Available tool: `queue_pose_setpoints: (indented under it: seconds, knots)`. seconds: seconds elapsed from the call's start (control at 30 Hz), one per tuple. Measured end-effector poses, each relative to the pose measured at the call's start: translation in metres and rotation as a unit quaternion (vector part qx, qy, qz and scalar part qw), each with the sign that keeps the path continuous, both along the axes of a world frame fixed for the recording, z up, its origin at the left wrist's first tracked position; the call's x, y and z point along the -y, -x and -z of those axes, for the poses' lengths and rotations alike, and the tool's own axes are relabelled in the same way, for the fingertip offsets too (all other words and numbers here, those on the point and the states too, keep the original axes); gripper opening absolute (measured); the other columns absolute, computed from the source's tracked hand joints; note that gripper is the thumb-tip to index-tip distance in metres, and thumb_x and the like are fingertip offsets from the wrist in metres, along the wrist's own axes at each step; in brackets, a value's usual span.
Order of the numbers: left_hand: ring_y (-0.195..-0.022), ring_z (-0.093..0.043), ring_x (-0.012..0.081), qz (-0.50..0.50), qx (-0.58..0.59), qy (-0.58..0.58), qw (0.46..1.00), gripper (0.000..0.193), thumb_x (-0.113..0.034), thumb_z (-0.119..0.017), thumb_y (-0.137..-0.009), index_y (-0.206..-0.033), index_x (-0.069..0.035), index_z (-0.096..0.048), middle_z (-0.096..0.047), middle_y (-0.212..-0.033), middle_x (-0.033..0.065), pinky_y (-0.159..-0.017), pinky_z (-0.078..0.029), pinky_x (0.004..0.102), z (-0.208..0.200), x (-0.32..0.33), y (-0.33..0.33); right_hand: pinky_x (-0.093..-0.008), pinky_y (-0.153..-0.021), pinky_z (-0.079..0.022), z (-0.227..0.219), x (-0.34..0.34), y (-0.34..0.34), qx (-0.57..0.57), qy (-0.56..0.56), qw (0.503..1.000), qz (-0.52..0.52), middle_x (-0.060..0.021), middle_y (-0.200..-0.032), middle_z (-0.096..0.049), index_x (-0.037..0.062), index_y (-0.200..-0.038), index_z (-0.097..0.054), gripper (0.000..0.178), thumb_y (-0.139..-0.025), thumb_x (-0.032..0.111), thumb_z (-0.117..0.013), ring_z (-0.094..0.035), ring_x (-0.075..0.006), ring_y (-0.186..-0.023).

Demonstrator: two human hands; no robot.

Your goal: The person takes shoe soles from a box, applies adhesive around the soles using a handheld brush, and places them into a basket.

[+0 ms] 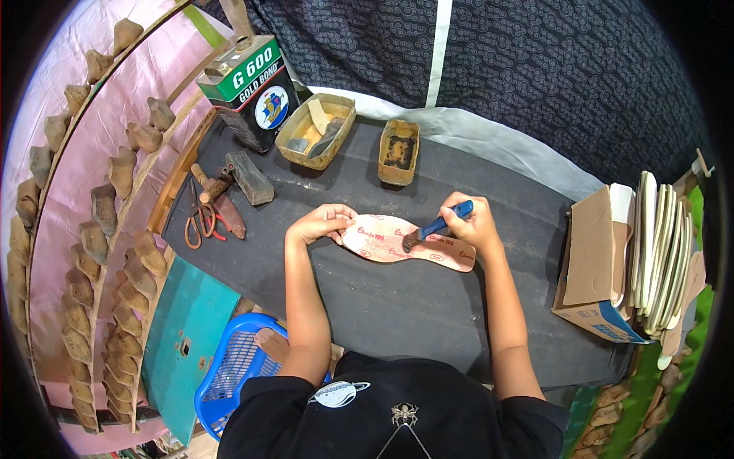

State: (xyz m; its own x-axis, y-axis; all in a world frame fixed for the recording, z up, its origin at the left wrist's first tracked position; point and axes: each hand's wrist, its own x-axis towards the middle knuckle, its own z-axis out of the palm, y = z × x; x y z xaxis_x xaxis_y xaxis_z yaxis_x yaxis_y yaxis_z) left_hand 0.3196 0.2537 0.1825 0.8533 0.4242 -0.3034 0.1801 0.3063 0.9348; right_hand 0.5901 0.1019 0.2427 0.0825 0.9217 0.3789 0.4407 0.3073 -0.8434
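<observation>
One insole [371, 240], over the table [390, 314] between its far and near edges. Left hand [324, 224] pinches its left end; right hand [472, 226] grips brush [434, 227], bristles [410, 242] against insole. Can [254, 99]: table's far left corner.

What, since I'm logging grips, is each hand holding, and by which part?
The left hand holds an insole by its left end; the right hand, a brush by its blue handle.

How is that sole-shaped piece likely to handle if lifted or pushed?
The sole-shaped piece is probably light, being thin. It may be fairly stiff, since no sharp fold shows. Pushed by the brush, it might pivot, as the left hand grips one end only.
</observation>
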Motion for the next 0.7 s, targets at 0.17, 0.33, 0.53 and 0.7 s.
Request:
queue_pose_setpoints:
  seconds: [0.17, 0.33, 0.53, 0.7]
  knots:
    - [-0.053, -0.054, 0.0052, -0.01, 0.001, 0.013, 1.0, 0.024, -0.016, -0.056, -0.079, -0.096, 0.0, -0.049, -0.057, -0.072, 0.0004, -0.049, -0.047, 0.0155, -0.001, 0.001, -0.001, -0.0205, -0.043, -0.036, 0.0, 0.001, 0.01, -0.013, -0.071, 0.996, 0.044, -0.0008, -0.05, -0.05, 0.0016, -0.067, -0.057, 0.014, -0.073, 0.013, -0.059, -0.047, -0.0056, -0.046]
    - [-0.053, -0.054, 0.0053, -0.01, -0.004, 0.001, 1.0, 0.023, -0.015, -0.056, -0.079, -0.096, 0.0, -0.049, -0.056, -0.072, 0.0005, -0.05, -0.047, 0.016, 0.001, 0.0, 0.0, -0.021, -0.049, -0.042, 0.007, -0.006, 0.043, -0.074, -0.079, 0.994, 0.006, -0.0023, -0.062, -0.057, -0.0008, -0.073, -0.059, 0.012, -0.076, 0.011, -0.058, -0.053, -0.008, -0.053]
    - [-0.053, -0.054, 0.0053, -0.016, -0.008, 0.0, 1.0, 0.023, -0.013, -0.056, -0.079, -0.095, 0.0, -0.049, -0.056, -0.07, 0.0008, -0.049, -0.047, 0.0164, 0.0, 0.001, -0.001, -0.0213, -0.047, -0.04, 0.01, -0.008, 0.038, -0.037, -0.052, 0.998, 0.001, -0.0041, -0.057, -0.055, 0.0009, -0.07, -0.057, 0.013, -0.074, 0.013, -0.058, -0.05, -0.0076, -0.048]
    - [-0.052, -0.054, 0.0052, -0.008, -0.007, -0.007, 1.0, 0.022, -0.013, -0.056, -0.079, -0.094, 0.0, -0.049, -0.056, -0.069, 0.0007, -0.049, -0.047, 0.0162, -0.002, 0.002, -0.002, -0.0235, -0.042, -0.034, 0.011, -0.007, 0.007, 0.02, -0.075, 0.996, 0.038, -0.0025, -0.048, -0.046, 0.002, -0.066, -0.054, 0.016, -0.074, 0.015, -0.058, -0.041, -0.0076, -0.044]
